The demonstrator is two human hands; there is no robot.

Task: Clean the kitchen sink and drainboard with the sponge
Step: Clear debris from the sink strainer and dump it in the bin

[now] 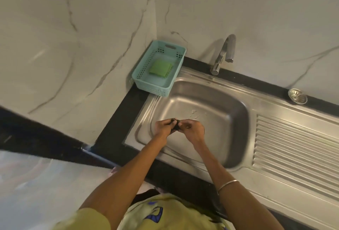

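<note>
Over the steel sink (216, 101), my left hand (164, 127) and my right hand (192, 128) meet, and both pinch a small dark object (175, 124) between their fingertips. What the dark object is cannot be told. A green sponge (161, 68) lies flat inside the teal basket (146, 81) at the sink's back left corner, untouched. The ribbed drainboard (293, 149) stretches to the right of the basin.
A chrome tap (222, 55) stands behind the basin. A round metal drain strainer (297, 96) sits on the black counter edge at back right. Marble walls close the corner on the left and behind. A black counter strip (119, 119) borders the sink.
</note>
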